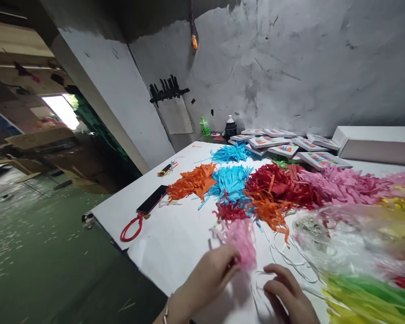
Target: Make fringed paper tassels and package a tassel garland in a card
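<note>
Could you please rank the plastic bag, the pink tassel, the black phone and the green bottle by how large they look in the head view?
1. Plastic bag, partly out of frame
2. Pink tassel
3. Black phone
4. Green bottle

Nearness enlarges the first two, so true sizes may differ.

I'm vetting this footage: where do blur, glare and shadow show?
In the head view, the pink tassel in the left hand looks smeared; the clear plastic bag catches whitish glare; the opening at far left is blown out; a soft shadow lies on the white tabletop near that hand.
</note>
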Motion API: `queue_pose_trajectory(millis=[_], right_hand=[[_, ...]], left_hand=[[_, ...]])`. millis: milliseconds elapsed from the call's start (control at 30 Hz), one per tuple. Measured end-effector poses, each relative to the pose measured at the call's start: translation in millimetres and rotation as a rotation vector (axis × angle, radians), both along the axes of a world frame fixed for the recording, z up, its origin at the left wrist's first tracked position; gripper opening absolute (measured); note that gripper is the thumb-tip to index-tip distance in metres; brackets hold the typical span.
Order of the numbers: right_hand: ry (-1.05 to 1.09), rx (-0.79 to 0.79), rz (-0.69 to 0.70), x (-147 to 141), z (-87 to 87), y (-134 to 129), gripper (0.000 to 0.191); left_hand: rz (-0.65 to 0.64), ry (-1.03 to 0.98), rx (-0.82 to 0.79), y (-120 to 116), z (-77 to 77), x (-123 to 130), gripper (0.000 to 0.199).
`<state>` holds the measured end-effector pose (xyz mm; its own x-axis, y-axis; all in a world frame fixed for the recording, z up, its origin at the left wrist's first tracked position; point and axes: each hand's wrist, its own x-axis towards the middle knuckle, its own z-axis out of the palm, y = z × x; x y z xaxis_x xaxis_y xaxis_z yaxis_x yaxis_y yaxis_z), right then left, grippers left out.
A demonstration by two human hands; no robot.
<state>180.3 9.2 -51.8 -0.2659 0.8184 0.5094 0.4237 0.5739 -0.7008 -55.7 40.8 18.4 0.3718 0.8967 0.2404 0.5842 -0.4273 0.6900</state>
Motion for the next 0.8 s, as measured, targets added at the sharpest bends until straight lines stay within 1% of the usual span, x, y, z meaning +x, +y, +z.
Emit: queue_pose_trajectory(millis=[33,67,100,133,167,233,267,333,400,433,500,600,633,700,767,800], right_hand=[[-0.025,-0.019,0.068,0.1,1.7,0.1,0.023],[-0.050,-0.039,0.119,0.3,3.3,-0.1,0.022],[-0.068,-0.059,0.155,0.5,4.9,-0.6,0.020],[-0.072,-0.074,0.180,0.8,6.4,-1.3,0.019],[-0.061,-0.082,0.194,1.2,7.9,-2.2,0.018],[-0.003,-0.070,0.194,1.8,11.4,-4.0,0.017],[0.037,-0.052,0.177,1.9,13.4,-4.8,0.017],[0.100,-0.009,0.144,1.1,17.7,-5.9,0.016],[0.122,0.005,0.152,-0.6,22.1,-6.7,0.015],[0.127,0.003,0.167,-1.5,24.1,-7.0,0.014],[0.139,-0.016,0.203,-2.1,27.5,-7.7,0.014],[0.147,-0.065,0.233,2.5,30.6,-9.5,0.015],[0.152,-0.072,0.219,5.6,31.3,-10.3,0.015],[0.184,-0.066,0.141,12.6,32.4,-12.2,0.014],[0.228,-0.065,0.053,18.0,34.6,-14.6,0.013],[0.243,-0.066,0.031,19.1,36.4,-15.8,0.013]], left_hand=[[-0.081,0.007,-0.040,-5.4,3.1,7.8,0.012],[-0.131,-0.006,-0.078,-9.4,5.2,14.9,0.010],[-0.144,-0.047,-0.107,-11.7,6.2,21.2,0.008],[-0.125,-0.120,-0.130,-12.7,6.0,26.5,0.006],[-0.080,-0.224,-0.158,-12.5,4.6,31.2,0.007],[0.019,-0.462,-0.243,-10.4,-1.3,39.3,0.016],[0.037,-0.553,-0.293,-9.4,-5.2,43.2,0.021],[-0.009,-0.643,-0.368,-9.3,-12.8,51.5,0.026],[-0.076,-0.659,-0.376,-11.7,-17.9,59.4,0.027],[-0.087,-0.670,-0.376,-13.6,-19.0,62.7,0.027],[-0.066,-0.705,-0.415,-17.3,-18.8,66.8,0.026],[-0.016,-0.734,-0.453,-21.0,-16.2,66.1,0.023],[0.007,-0.738,-0.432,-21.7,-15.8,64.4,0.022],[0.047,-0.726,-0.380,-22.6,-15.9,60.5,0.020],[0.047,-0.676,-0.370,-23.9,-16.8,57.6,0.018],[0.026,-0.637,-0.378,-24.9,-16.9,57.2,0.017]])
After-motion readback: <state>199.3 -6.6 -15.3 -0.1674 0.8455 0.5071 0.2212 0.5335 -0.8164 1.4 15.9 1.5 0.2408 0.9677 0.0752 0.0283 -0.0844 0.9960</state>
